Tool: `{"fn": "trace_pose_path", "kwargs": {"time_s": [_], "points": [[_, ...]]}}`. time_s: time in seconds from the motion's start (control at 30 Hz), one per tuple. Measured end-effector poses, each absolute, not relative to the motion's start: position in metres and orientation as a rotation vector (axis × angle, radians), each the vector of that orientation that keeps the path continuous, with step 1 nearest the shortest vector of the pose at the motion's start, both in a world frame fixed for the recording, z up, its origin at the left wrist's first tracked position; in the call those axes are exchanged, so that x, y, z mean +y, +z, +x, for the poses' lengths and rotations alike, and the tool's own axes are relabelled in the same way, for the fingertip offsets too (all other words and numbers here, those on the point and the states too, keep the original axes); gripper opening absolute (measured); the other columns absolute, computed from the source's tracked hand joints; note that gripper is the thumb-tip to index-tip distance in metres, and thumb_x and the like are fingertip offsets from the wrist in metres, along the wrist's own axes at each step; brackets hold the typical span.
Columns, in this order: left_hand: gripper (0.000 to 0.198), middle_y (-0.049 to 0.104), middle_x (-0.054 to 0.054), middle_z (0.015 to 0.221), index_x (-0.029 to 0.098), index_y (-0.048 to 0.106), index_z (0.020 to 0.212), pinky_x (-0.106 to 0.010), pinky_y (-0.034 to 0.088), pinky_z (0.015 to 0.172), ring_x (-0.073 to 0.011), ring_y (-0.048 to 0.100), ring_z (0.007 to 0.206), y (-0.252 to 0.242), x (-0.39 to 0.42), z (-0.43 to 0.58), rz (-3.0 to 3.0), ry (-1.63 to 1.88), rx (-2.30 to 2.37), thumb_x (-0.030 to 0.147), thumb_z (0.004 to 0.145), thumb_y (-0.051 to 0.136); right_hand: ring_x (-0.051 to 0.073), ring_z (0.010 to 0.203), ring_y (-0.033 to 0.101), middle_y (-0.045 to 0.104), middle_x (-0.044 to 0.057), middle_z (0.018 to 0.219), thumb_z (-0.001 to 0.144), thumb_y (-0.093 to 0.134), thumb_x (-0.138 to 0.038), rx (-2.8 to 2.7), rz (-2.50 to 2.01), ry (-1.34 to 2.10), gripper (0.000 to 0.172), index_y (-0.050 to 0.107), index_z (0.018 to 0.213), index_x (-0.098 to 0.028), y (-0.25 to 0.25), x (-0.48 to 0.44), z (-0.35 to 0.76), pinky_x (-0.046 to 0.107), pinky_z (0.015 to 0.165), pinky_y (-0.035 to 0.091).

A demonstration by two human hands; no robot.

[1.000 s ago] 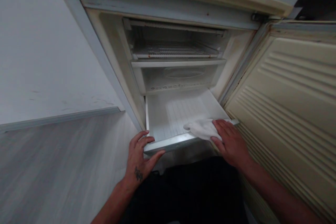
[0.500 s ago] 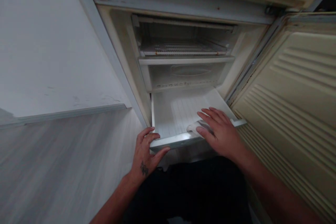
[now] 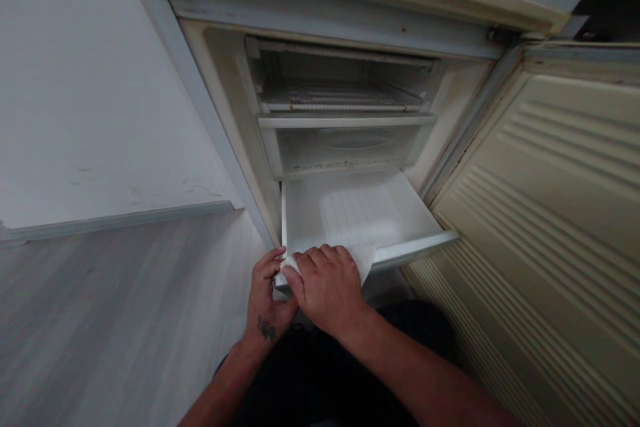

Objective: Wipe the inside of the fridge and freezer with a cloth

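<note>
At the lower middle of the frame we see the right hand [image 3: 327,287] lying palm down on a white cloth [image 3: 362,257], fingers close together and slightly bent, pressing it onto the front left rim of the pulled-out drawer [image 3: 417,244]. Just left of it, the left hand [image 3: 267,299] curls around that drawer's front left corner, thumb below and fingers over the edge, touching the right hand. A closed drawer [image 3: 345,147] sits above, and the open door [image 3: 550,213] fills the right of the frame.
</note>
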State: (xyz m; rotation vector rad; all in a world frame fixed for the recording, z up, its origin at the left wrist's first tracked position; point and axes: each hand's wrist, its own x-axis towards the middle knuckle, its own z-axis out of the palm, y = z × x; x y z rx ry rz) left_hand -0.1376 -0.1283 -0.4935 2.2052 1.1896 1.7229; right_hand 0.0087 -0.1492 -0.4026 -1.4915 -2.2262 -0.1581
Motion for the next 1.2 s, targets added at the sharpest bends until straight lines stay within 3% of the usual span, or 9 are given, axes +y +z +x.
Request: {"fn": "trace_pose_path", "kwargs": {"time_s": [0.2, 0.4, 0.57, 0.7, 0.8, 0.87, 0.97, 1.07, 1.2], "points": [[0.058, 0.064, -0.006, 0.105, 0.018, 0.052, 0.110, -0.038, 0.049, 0.104, -0.0235, 0.059, 0.124, -0.490, -0.124, -0.141, 2.220, 1.704, 1.126, 0.031, 0.068, 0.090, 0.021, 0.089, 0.061, 0.074, 0.003, 0.092, 0.107, 0.041, -0.043, -2.216, -1.459, -0.364, 0.037, 0.071, 0.105, -0.020, -0.409, -0.145, 0.091, 0.037, 0.081, 0.034], [0.058, 0.064, -0.005, 0.103, 0.018, 0.052, 0.109, -0.039, 0.050, 0.102, -0.0244, 0.059, 0.122, -0.488, -0.120, -0.138, 2.198, 1.718, 1.108, 0.031, 0.068, 0.090, 0.023, 0.088, 0.061, 0.073, 0.009, 0.091, 0.106, 0.042, -0.033, -2.007, -1.500, -0.626, 0.035, 0.071, 0.104, -0.014, -0.423, -0.141, 0.217, 0.037, 0.083, 0.039], [0.053, 0.063, -0.005, 0.106, 0.020, 0.054, 0.111, -0.043, 0.048, 0.106, -0.0253, 0.057, 0.125, -0.484, -0.124, -0.136, 2.192, 1.671, 1.170, 0.032, 0.071, 0.087, 0.028, 0.112, 0.062, 0.070, 0.015, 0.112, 0.104, 0.037, -0.031, -1.569, -1.337, -0.692, 0.036, 0.067, 0.116, -0.014, -0.461, -0.147, 0.240, 0.048, 0.102, 0.044], [0.041, 0.063, -0.006, 0.110, 0.023, 0.056, 0.111, -0.051, 0.043, 0.114, -0.0275, 0.049, 0.135, -0.476, -0.133, -0.135, 2.100, 1.497, 1.228, 0.035, 0.079, 0.079, 0.035, 0.148, 0.034, 0.051, 0.015, 0.146, 0.103, 0.033, -0.036, -1.483, -1.316, -0.511, 0.044, 0.064, 0.130, -0.021, -0.505, -0.171, 0.173, 0.065, 0.118, 0.027], [0.030, 0.064, -0.007, 0.112, 0.024, 0.058, 0.112, -0.052, 0.037, 0.119, -0.0275, 0.044, 0.140, -0.471, -0.137, -0.139, 2.002, 1.416, 1.136, 0.045, 0.091, 0.061, 0.034, 0.153, 0.023, 0.045, 0.008, 0.154, 0.100, 0.039, -0.041, -1.691, -1.316, -0.287, 0.043, 0.068, 0.131, -0.031, -0.526, -0.189, 0.106, 0.062, 0.122, 0.022], [0.034, 0.064, -0.007, 0.114, 0.025, 0.061, 0.112, -0.050, 0.034, 0.120, -0.0266, 0.042, 0.141, -0.469, -0.136, -0.145, 1.947, 1.416, 1.067, 0.048, 0.099, 0.041, 0.033, 0.150, 0.029, 0.053, 0.002, 0.150, 0.096, 0.049, -0.045, -1.913, -1.293, -0.137, 0.040, 0.068, 0.132, -0.041, -0.534, -0.192, 0.068, 0.058, 0.123, 0.021], [0.045, 0.065, -0.007, 0.113, 0.025, 0.065, 0.106, -0.045, 0.035, 0.118, -0.0242, 0.045, 0.137, -0.464, -0.131, -0.156, 1.938, 1.372, 1.039, 0.041, 0.102, 0.023, 0.027, 0.139, 0.046, 0.060, -0.001, 0.145, 0.096, 0.056, -0.042, -2.181, -1.214, 0.090, 0.045, 0.059, 0.141, -0.045, -0.542, -0.182, 0.037, 0.047, 0.119, 0.034], [0.044, 0.065, -0.006, 0.109, 0.024, 0.066, 0.103, -0.042, 0.036, 0.114, -0.0232, 0.048, 0.133, -0.457, -0.125, -0.163, 2.053, 1.279, 1.042, 0.041, 0.102, 0.026, 0.022, 0.125, 0.059, 0.067, 0.002, 0.137, 0.100, 0.048, -0.035, -2.280, -1.171, 0.259, 0.043, 0.061, 0.141, -0.038, -0.553, -0.168, 0.043, 0.036, 0.109, 0.047], [0.032, 0.062, -0.006, 0.105, 0.022, 0.063, 0.102, -0.039, 0.040, 0.104, -0.0235, 0.048, 0.123, -0.452, -0.119, -0.158, 2.298, 1.272, 1.105, 0.047, 0.098, 0.044, 0.033, 0.123, 0.060, 0.069, 0.013, 0.129, 0.092, 0.056, -0.047, -1.973, -1.575, 0.203, 0.041, 0.072, 0.124, -0.027, -0.573, -0.165, 0.101, 0.053, 0.112, 0.044]]}}
